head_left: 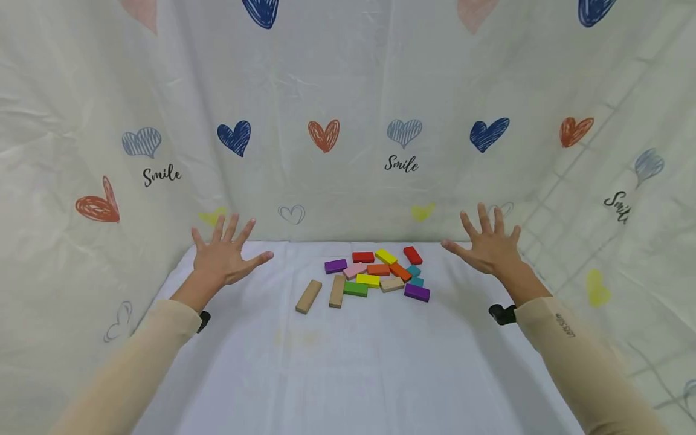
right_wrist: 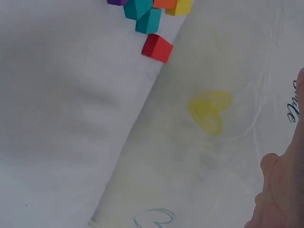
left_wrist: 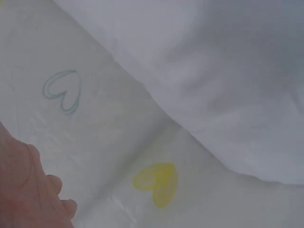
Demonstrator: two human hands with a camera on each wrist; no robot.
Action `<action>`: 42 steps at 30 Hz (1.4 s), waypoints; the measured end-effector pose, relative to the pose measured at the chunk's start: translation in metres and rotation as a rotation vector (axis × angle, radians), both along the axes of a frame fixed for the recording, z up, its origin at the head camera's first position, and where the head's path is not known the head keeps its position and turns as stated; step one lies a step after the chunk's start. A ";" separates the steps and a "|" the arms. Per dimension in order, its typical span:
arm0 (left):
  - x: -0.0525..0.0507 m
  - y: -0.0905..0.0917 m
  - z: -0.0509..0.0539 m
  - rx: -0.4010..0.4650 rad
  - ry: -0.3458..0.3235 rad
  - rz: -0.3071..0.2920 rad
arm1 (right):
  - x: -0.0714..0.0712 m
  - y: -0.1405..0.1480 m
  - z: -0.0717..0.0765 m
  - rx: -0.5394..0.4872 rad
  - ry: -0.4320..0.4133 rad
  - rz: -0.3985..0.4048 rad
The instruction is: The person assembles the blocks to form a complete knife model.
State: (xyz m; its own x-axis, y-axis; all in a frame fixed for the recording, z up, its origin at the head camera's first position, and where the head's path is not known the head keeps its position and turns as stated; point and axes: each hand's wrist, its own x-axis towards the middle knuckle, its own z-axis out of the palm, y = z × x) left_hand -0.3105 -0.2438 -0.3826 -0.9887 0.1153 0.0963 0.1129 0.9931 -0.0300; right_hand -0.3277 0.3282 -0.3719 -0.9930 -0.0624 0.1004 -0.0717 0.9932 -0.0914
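Several small rectangular wooden blocks lie loosely grouped on the white-covered table (head_left: 348, 374). Among them are a green block (head_left: 356, 289), a purple block (head_left: 417, 293), a red block (head_left: 412, 255), a pink block (head_left: 355, 270) and a plain wood block (head_left: 309, 296) at the left. My left hand (head_left: 220, 260) is held up left of the blocks, fingers spread, touching none. Opposite it, my right hand (head_left: 492, 248) is raised with fingers spread, apart from the blocks. In the right wrist view, a red block (right_wrist: 157, 48) and teal blocks (right_wrist: 148, 21) show near the table's edge.
A pale curtain (head_left: 348, 78) printed with hearts and "Smile" hangs behind the table and along both sides. Each wrist wears a dark strap; the right one (head_left: 502, 314) shows below the cuff. In the left wrist view, the cloth edge (left_wrist: 190, 133) meets the curtain.
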 end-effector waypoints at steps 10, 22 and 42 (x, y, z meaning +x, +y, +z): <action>0.013 0.036 -0.043 0.022 -0.018 -0.047 | 0.019 -0.030 -0.032 -0.030 -0.023 0.039; 0.039 0.089 -0.093 0.092 -0.066 -0.121 | 0.049 -0.079 -0.087 -0.098 -0.033 0.085; 0.044 0.111 -0.102 0.184 -0.141 -0.077 | 0.061 -0.158 -0.105 -0.341 -0.094 0.282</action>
State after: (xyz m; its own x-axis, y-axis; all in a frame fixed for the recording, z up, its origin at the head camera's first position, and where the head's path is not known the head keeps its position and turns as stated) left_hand -0.2662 -0.1331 -0.4847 -0.9827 0.1844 -0.0161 0.1789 0.9686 0.1725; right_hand -0.2670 0.1707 -0.4771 -0.9478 -0.3106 0.0726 -0.3108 0.8482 -0.4289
